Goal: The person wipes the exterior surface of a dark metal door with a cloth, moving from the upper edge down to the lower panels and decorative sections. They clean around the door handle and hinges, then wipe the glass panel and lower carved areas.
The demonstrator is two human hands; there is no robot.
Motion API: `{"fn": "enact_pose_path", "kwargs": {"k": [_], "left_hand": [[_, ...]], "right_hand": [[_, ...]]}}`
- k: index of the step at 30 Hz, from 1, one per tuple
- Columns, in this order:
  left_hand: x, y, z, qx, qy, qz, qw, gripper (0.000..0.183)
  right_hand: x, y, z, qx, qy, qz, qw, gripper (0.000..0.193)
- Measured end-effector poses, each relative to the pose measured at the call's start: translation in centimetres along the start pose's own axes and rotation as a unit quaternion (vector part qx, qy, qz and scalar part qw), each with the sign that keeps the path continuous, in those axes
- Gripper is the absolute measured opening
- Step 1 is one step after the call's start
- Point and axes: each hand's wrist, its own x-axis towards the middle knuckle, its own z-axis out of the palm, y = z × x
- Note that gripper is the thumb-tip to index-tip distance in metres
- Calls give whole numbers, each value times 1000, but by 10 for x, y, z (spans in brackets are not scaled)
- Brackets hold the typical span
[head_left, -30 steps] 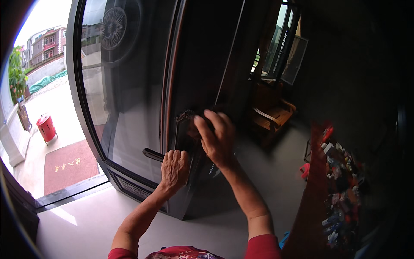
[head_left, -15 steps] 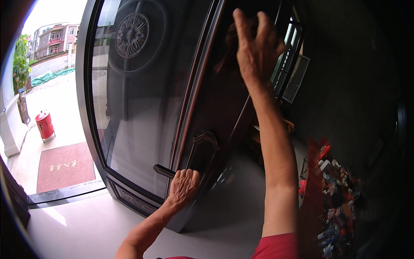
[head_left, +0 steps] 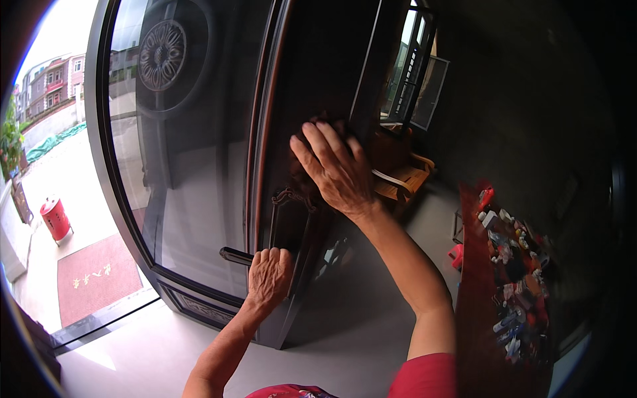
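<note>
A dark, glossy door (head_left: 199,186) with a large glass panel stands ajar before me. My left hand (head_left: 270,278) is closed around its black lever handle (head_left: 237,256), whose tip sticks out to the left of my fingers. Higher up, my right hand (head_left: 335,169) lies spread against the door's dark frame, fingers stretched and pointing up and left. A dim reddish-brown patch shows around those fingers; whether it is a cloth or a reflection I cannot tell. Below the right hand is a carved handle plate (head_left: 292,198). A round flower ornament (head_left: 162,55) shows in the glass.
Outside at left are a red bin (head_left: 55,219), a red doormat (head_left: 99,277) and a green plant (head_left: 10,142). Inside, a wooden chair (head_left: 415,178) stands beyond the door. At right, a dark red table (head_left: 474,298) carries many small items. A window (head_left: 405,66) is behind.
My right hand has come down and left, from high beside the door's upper part onto the frame. My left hand stays on the handle. The view has shifted to the right.
</note>
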Motion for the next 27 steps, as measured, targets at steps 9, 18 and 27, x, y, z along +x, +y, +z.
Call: {"fn": "enact_pose_path", "kwargs": {"k": [9,18,27], "left_hand": [[-1,6,-2,-6,-23,-17,1000,18],[-5,2,-10,21,-32,-35,999,24],[-5,21,-12,4,-2,-56,998,26]], "right_hand": [[67,71,-15,-112,167,270,942,42],[-44,-44,0,585,152,529,596,46],[-166,-141,-3,524,38,475,706,14]]}}
